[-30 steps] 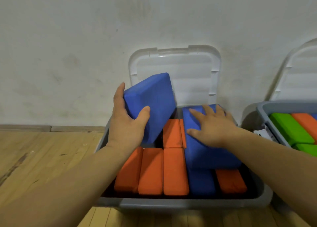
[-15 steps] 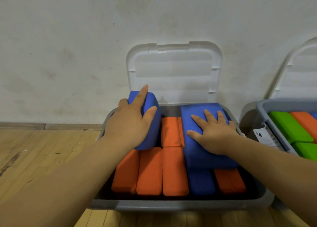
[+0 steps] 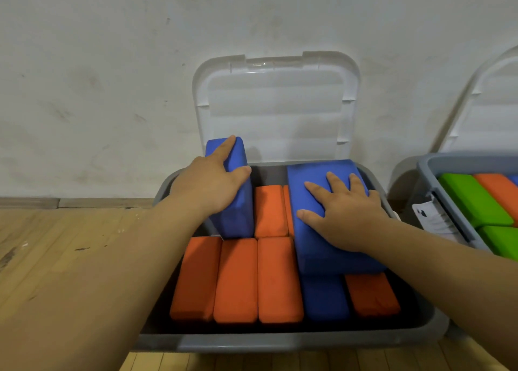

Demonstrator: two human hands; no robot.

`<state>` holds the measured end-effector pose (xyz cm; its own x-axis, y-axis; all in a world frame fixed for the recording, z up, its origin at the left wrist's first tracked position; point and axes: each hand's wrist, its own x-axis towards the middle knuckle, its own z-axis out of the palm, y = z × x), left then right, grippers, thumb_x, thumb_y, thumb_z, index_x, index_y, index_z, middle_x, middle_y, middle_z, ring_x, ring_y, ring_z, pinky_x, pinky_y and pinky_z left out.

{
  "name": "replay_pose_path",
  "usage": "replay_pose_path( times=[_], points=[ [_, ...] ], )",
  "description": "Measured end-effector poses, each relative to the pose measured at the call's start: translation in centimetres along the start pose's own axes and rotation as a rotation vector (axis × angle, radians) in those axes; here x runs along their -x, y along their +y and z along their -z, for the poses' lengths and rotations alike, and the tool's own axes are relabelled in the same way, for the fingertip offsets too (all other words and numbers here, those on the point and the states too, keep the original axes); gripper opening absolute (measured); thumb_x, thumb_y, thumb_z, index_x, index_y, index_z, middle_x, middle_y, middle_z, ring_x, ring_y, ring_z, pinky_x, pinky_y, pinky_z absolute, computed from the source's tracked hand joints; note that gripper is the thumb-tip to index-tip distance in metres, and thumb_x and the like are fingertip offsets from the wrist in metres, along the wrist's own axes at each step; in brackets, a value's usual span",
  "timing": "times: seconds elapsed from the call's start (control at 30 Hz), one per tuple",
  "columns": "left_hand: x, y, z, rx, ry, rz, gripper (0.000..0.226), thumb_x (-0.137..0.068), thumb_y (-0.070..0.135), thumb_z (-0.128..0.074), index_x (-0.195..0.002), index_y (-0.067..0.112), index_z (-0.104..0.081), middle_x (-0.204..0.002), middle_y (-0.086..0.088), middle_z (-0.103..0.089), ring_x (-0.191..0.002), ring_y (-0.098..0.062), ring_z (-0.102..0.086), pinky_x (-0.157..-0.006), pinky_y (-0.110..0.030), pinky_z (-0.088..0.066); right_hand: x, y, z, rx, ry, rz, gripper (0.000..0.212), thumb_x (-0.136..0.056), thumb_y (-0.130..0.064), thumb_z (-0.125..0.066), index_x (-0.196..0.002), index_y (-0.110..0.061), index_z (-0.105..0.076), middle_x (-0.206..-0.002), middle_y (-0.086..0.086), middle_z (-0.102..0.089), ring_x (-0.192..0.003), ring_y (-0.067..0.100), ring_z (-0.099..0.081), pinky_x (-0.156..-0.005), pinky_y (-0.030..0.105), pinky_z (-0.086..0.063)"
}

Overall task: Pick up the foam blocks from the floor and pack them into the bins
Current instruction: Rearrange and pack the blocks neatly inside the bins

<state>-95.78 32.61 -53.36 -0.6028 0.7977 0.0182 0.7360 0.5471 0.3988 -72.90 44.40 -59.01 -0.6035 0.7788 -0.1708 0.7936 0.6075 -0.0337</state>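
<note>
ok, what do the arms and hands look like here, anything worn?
Nothing worn that shows. The left hand and right hand are bare, with no gloves, rings, watch or wristband visible. Both forearms are bare right to the frame edge, so no sleeves are in view. No markings or cables.

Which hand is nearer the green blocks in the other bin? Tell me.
Right. The right hand lies flat on a blue block, on the side toward the green blocks; the left hand is farther away, across the bin.
</note>
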Motion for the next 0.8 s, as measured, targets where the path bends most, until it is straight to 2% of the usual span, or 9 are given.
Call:
replay_pose_path(
  times=[0.07,0.13,0.2,0.3,0.43,0.57,0.7,0.8],
  points=[
    [-0.9,-0.4,-1.2,0.006,-0.015,-0.007,0.07,-0.097,0.063,-0.044,-0.158,0.053,-0.012,-0.152,-0.007,-0.049,-0.13,-0.03,-0.052,-0.085,-0.034,-0.037,-0.1,0.0,-0.1,0.003,0.013,0.007,0.082,-0.087,-0.085,-0.019,-0.158,-0.049,0.0,-0.171,0.0,0.006,-0.155,0.04,0.006,-0.119,0.067,-0.011],
    [-1.8,-0.6,-2.1,-0.008,-0.038,-0.01,0.07,-0.097,0.064,-0.042,-0.159,0.051,-0.013,-0.155,-0.006,-0.047,-0.134,-0.03,-0.049,-0.089,-0.034,-0.037,-0.1,0.0,-0.1,-0.002,0.024,0.009,0.082,-0.087,-0.085,-0.019,-0.158,-0.048,-0.001,-0.171,0.0,0.004,-0.155,0.04,0.005,-0.119,0.067,-0.012],
    [-2.6,-0.8,-3.7,-0.029,-0.075,0.007,0.07,-0.097,0.068,-0.039,-0.159,0.049,-0.013,-0.157,-0.01,-0.045,-0.137,-0.033,-0.048,-0.099,-0.039,-0.04,-0.3,0.1,-0.1,-0.006,0.036,0.009,0.082,-0.087,-0.086,-0.02,-0.158,-0.049,-0.002,-0.171,0.0,0.003,-0.155,0.04,0.005,-0.119,0.067,-0.013],
    [-2.5,-2.3,-8.5,-0.053,-0.175,0.075,0.07,-0.097,0.074,-0.031,-0.159,0.05,-0.009,-0.152,-0.025,-0.042,-0.134,-0.041,-0.048,-0.11,-0.045,-0.038,-0.5,0.0,-0.1,-0.004,0.045,0.009,0.081,-0.087,-0.085,-0.021,-0.158,-0.049,-0.003,-0.17,0.0,0.002,-0.155,0.039,0.004,-0.118,0.067,-0.014],
    [-2.3,-3.5,-12.5,-0.044,-0.217,0.145,0.07,-0.095,0.078,-0.021,-0.158,0.053,-0.005,-0.146,-0.024,-0.04,-0.124,-0.04,-0.055,-0.106,-0.046,-0.041,-0.6,-0.3,-0.2,-0.022,0.067,-0.002,0.081,-0.087,-0.084,-0.024,-0.157,-0.049,-0.006,-0.17,0.0,0.0,-0.154,0.039,0.004,-0.118,0.066,-0.015],
    [-2.2,-3.6,-12.1,-0.034,-0.148,0.137,0.071,-0.095,0.078,-0.021,-0.159,0.048,-0.014,-0.143,-0.019,-0.041,-0.126,-0.038,-0.051,-0.104,-0.047,-0.041,-0.6,-0.2,-0.4,-0.05,0.078,0.0,0.081,-0.086,-0.085,-0.023,-0.157,-0.049,-0.007,-0.17,0.0,-0.002,-0.155,0.039,0.004,-0.118,0.065,-0.015],
    [0.1,-2.8,-11.8,-0.024,0.06,0.003,0.067,-0.097,0.068,-0.028,-0.154,0.036,-0.037,-0.15,-0.012,-0.037,-0.136,-0.035,-0.038,-0.11,-0.051,-0.035,-0.2,-0.1,-0.4,-0.072,0.095,0.005,0.079,-0.087,-0.084,-0.022,-0.157,-0.049,-0.008,-0.17,0.0,-0.002,-0.155,0.039,0.003,-0.118,0.065,-0.015],
    [2.2,-0.8,-10.8,0.149,0.072,-0.147,0.068,-0.093,0.066,-0.03,-0.148,0.031,-0.048,-0.135,0.0,-0.052,-0.125,-0.024,-0.048,-0.107,-0.041,-0.039,-0.3,0.0,-0.6,-0.091,0.088,-0.001,0.073,-0.092,-0.078,-0.025,-0.157,-0.049,-0.011,-0.17,-0.001,-0.003,-0.155,0.038,0.002,-0.118,0.064,-0.014]
  ],
)
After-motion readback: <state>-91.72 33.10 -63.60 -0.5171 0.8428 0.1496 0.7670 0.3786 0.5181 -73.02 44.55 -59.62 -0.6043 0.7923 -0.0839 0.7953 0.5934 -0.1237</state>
